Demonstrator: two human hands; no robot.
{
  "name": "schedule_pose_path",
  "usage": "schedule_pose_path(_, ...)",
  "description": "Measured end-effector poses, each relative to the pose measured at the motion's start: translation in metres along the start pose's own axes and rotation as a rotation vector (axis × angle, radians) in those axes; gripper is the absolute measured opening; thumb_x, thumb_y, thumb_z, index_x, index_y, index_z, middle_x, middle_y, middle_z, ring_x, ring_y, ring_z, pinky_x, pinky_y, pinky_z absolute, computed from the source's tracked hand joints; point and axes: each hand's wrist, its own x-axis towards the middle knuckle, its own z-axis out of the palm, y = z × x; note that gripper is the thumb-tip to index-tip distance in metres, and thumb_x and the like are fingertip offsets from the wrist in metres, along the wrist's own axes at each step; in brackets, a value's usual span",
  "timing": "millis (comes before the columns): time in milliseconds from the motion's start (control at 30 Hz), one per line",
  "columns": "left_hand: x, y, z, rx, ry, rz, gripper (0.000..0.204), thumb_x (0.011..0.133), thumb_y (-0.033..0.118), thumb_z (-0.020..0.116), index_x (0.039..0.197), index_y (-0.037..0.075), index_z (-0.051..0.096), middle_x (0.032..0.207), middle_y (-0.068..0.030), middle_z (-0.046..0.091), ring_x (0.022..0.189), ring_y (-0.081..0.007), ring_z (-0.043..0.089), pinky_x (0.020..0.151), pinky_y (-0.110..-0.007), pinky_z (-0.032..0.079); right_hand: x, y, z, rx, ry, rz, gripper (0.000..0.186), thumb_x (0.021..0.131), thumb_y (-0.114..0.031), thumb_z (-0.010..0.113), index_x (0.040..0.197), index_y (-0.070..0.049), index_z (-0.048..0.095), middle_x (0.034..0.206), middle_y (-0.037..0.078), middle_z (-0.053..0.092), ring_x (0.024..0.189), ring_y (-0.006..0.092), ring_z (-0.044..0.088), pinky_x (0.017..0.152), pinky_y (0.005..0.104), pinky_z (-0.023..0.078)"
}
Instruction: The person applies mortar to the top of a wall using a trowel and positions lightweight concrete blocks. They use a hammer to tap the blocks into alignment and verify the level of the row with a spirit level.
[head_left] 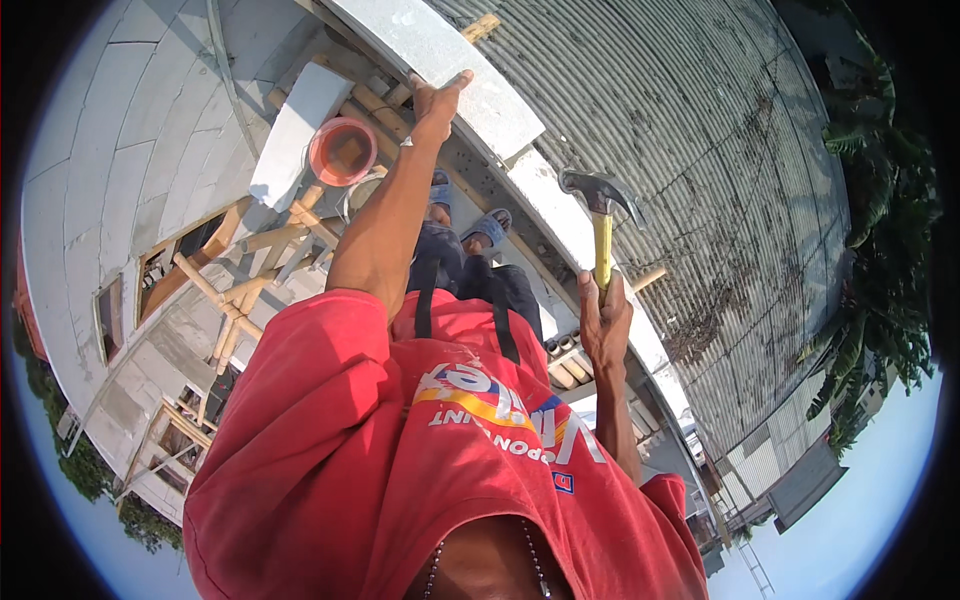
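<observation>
My left hand (437,100) reaches out on a straight arm and grips the lower edge of a long grey metal strip (470,70) that runs along the roof's edge, with the thumb spread over its face. My right hand (605,325) is closed round the yellow handle of a claw hammer (600,205). The hammer is upright with its dark steel head on top, a little to the right of the strip and apart from it. My red shirt fills the lower middle of the view. Below the arms are my feet in blue sandals (487,228).
A grey corrugated roof (700,150) spreads to the right of the strip. An orange bucket (342,150) sits on wooden scaffold poles (235,305) to the left, against a grey block wall (120,170) with window openings. Palm trees (880,260) stand at far right.
</observation>
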Motion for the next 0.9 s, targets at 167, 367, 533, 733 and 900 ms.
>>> schedule_pose_path(167,0.0,0.006,0.001,0.016,-0.042,-0.03,0.134,0.075,0.039,0.087,0.157,0.0,-0.011,0.164,-0.0236,0.015,0.145,-0.0397,0.032,0.111,-0.065,0.035,-0.122,0.066,0.021,0.044,-0.032,0.362,0.042,0.101,-0.042,0.057,0.09,-0.002,0.054,0.06,0.017,0.056,0.052,0.0308,0.056,0.053,0.0441,0.042)
schedule_pose_path(367,0.016,0.0,-0.004,0.039,-0.138,-0.057,0.141,0.074,0.04,0.089,0.155,0.007,-0.021,0.163,-0.0245,0.009,0.147,-0.0464,0.022,0.108,-0.073,0.032,-0.237,0.123,0.089,0.225,0.046,0.8,0.056,0.1,-0.053,0.052,0.09,0.001,0.058,0.064,0.016,0.057,0.059,0.0259,0.055,0.056,0.042,0.043)
schedule_pose_path(533,0.012,-0.005,-0.031,0.003,-0.215,-0.009,0.126,0.085,0.055,0.075,0.157,0.011,-0.018,0.163,-0.0217,0.011,0.147,-0.0496,0.022,0.111,-0.071,0.03,-0.262,0.137,0.135,0.79,0.149,1.094,0.048,0.098,-0.052,0.058,0.085,-0.006,0.053,0.06,0.0,0.047,0.046,0.0105,0.043,0.043,0.0301,0.035)
schedule_pose_path(733,-0.014,-0.047,-0.065,0.095,-0.258,-0.006,0.089,0.098,0.064,0.049,0.159,0.012,0.01,0.163,-0.0191,0.023,0.145,-0.04,0.034,0.111,-0.06,0.036,-0.278,0.17,0.166,1.07,0.186,1.274,0.036,0.098,-0.042,0.061,0.088,-0.009,0.053,0.058,-0.005,0.042,0.041,0.0066,0.039,0.036,0.0271,0.031)
schedule_pose_path(900,-0.025,-0.121,-0.119,0.65,-0.49,0.0,0.041,0.1,0.039,0.059,0.112,0.001,0.066,0.097,-0.0036,0.067,0.089,-0.0131,0.061,0.079,-0.03,0.048,-0.269,0.215,0.177,0.961,-0.004,1.146,0.032,0.098,-0.036,0.062,0.087,-0.006,0.057,0.058,-0.002,0.045,0.042,0.0108,0.043,0.037,0.0284,0.034)
